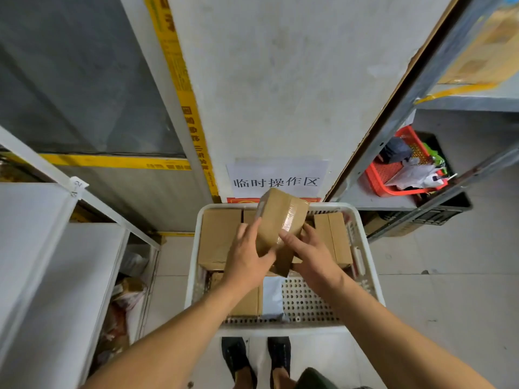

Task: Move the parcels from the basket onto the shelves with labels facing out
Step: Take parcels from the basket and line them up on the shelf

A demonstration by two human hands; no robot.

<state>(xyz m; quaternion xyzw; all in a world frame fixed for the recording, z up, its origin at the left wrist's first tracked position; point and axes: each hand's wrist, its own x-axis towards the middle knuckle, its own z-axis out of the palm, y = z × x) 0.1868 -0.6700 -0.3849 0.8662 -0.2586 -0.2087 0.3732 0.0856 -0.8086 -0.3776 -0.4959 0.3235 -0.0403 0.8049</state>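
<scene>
Storeroom aisle, pale tiled floor [449, 262], grey wall at frame centre bearing a printed paper sign [276, 178].

Item 1: small cardboard parcel [278, 220], brown, wrapped in clear glossy tape, held tilted above the far half of the basket, centre of frame. A pale patch on its upper left end may be the label; not readable. Judged light and stiff, since two hands lift it with ease; the tape is likely slippery, so purchase is best on opposite side faces or edges, not on the taped band.

Item 2: left hand [247, 256], fingers spread along the parcel's left face, thumb curled under its near corner, holding it.

Item 3: right hand [311, 254], fingers wrapped on the parcel's right and lower side, holding it.

Item 4: white perforated plastic basket [362, 248], lower centre, on the floor. Contains several more cardboard boxes [219, 237] packed along its far and left sides, and a white poly mailer [272, 296] lying flat near the front.

Item 5: white shelving unit [56, 248], left of frame, upper boards bare where visible, bagged goods on a lower level.

Item 6: grey metal shelving [421, 108], right of frame, carrying a red plastic crate [379, 175] of mixed packets.

Item 7: dark shoes [238, 360], bottom centre, just behind the basket.
</scene>
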